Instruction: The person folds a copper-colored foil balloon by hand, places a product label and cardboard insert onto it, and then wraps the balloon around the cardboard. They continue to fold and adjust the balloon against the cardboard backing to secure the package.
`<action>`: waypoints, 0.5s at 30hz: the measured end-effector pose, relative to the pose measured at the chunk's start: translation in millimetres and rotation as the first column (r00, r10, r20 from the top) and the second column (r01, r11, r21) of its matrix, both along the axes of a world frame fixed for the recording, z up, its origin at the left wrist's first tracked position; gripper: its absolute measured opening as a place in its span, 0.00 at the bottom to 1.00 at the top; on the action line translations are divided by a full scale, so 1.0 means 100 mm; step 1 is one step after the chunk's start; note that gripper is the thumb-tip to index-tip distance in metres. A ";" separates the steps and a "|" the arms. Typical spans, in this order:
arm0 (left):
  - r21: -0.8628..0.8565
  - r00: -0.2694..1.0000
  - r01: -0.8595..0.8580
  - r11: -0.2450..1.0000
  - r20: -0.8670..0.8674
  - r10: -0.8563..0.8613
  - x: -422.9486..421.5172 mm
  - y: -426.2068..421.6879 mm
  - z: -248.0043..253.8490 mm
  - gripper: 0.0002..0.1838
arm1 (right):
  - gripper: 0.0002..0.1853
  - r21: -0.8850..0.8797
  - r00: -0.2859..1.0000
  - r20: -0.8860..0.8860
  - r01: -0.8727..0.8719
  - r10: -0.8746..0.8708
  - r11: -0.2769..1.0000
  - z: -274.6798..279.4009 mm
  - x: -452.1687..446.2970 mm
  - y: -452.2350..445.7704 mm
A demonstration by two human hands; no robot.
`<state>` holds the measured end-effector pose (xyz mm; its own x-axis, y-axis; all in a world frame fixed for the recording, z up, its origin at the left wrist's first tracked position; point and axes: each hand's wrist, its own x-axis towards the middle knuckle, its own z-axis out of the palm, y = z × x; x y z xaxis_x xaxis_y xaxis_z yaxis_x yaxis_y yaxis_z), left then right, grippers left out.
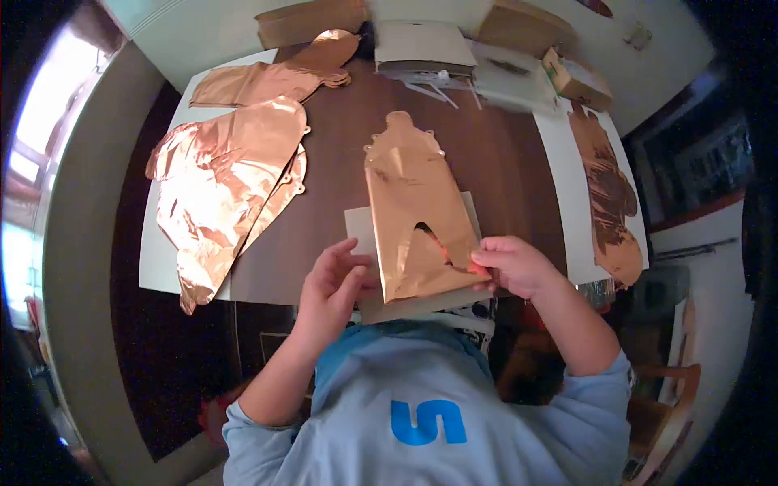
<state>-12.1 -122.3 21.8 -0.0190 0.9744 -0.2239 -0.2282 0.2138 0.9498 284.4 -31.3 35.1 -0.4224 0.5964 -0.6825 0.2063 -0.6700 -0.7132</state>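
The right hand (512, 263) pinches the lower right corner of a folded copper-coloured foil (417, 194) — thumb on top, the other fingers partly hidden beneath. The left hand (334, 282) is just beside the foil's lower left edge, its fingers curved and apart; whether a fingertip touches the foil cannot be told. The foil is over the near middle of the brown table (324, 194), its narrow tongue pointing away from the person, its lower part above a pale board (361, 227). To the left, well apart, lie crumpled foil sheets (219, 178), with a foil bundle (267, 81) behind them. On the far right, a dark-streaked foil strip (608, 194) lies beside a bare white strip (561, 178). A white box (424, 49) stands at the back.
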 end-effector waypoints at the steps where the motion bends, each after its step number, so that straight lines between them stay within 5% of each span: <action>1: -0.071 0.995 0.038 0.997 0.096 -0.032 0.00 0.03 0.05 0.22 | 0.09 -0.016 1.000 -0.021 0.013 -0.013 1.000 0.01 0.00 -0.01; 11: -0.250 0.978 0.173 0.953 0.159 -0.136 0.04 0.40 0.01 0.31 | 0.09 0.051 0.997 0.005 -0.076 0.076 0.996 -0.04 0.02 -0.02; 15: -0.226 0.980 0.166 0.960 -0.072 -0.186 0.07 0.42 0.11 0.32 | 0.09 0.170 0.992 0.109 -0.082 0.064 0.982 0.04 -0.05 -0.06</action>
